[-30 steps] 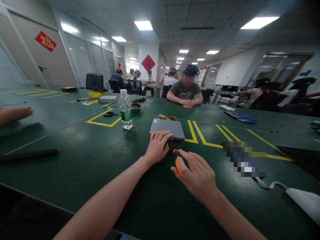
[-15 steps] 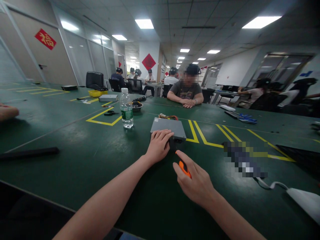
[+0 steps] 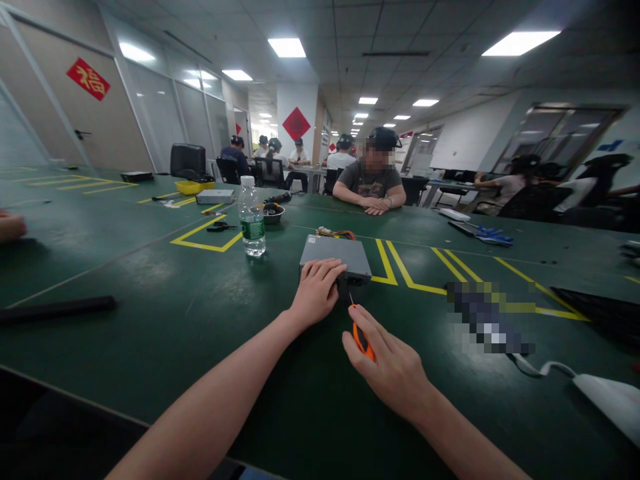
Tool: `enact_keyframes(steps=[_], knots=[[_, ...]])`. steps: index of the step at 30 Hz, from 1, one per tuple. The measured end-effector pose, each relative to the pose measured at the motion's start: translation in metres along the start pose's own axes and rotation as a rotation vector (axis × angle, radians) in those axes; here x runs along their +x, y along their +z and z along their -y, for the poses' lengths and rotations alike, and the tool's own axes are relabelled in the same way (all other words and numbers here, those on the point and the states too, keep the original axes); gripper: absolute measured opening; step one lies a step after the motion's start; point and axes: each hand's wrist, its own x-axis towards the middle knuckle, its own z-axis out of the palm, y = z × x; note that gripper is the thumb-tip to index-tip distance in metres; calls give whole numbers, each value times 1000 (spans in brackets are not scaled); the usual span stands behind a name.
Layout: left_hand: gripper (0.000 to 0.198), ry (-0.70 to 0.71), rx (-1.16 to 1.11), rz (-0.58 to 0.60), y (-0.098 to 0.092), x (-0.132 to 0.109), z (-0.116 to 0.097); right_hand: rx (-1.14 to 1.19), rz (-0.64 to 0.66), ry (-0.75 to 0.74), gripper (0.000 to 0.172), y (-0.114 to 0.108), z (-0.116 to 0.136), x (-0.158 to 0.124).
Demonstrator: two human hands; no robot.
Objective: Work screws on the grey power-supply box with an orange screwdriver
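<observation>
A grey metal computer power supply (image 3: 337,252) lies on the green table, its cables bunched behind it. My left hand (image 3: 319,290) grips its near left edge, with the fingers over the top and the thumb down the front face. In my right hand (image 3: 387,357) is an orange and black screwdriver (image 3: 363,341), held between thumb and fingers. Its thin shaft points up at the front face, just below the power socket. Whether the tip touches a screw is too small to tell.
A water bottle (image 3: 253,220) stands left of the power supply, with a metal bowl (image 3: 274,215) behind it. A black bar (image 3: 57,309) lies at the left. To the right are a blurred-out object (image 3: 487,320) and a white item (image 3: 607,400). A person (image 3: 373,180) sits opposite.
My right hand has shifted slightly left and the screwdriver has tilted more upright, with more of its shaft showing. The left hand stays on the power supply.
</observation>
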Motion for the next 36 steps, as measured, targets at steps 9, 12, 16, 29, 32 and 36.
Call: enact_keyframes(steps=[9, 12, 16, 29, 32, 36], knots=[[42, 9, -2, -6, 1, 0, 1, 37, -81, 76, 23, 4, 1, -2], [42, 13, -1, -10, 1, 0, 1, 65, -11, -50, 28, 3, 4, 0], [42, 9, 0, -17, 1, 0, 2, -38, -67, -72, 24, 2, 0, 7], [42, 13, 6, -19, 1, 0, 2, -43, 33, 6, 28, 3, 10, -1], [41, 6, 9, -22, 1, 0, 1, -72, -87, 83, 19, 1, 1, 5], [42, 5, 11, -16, 1, 0, 1, -8, -70, 134, 14, -1, -1, 2]])
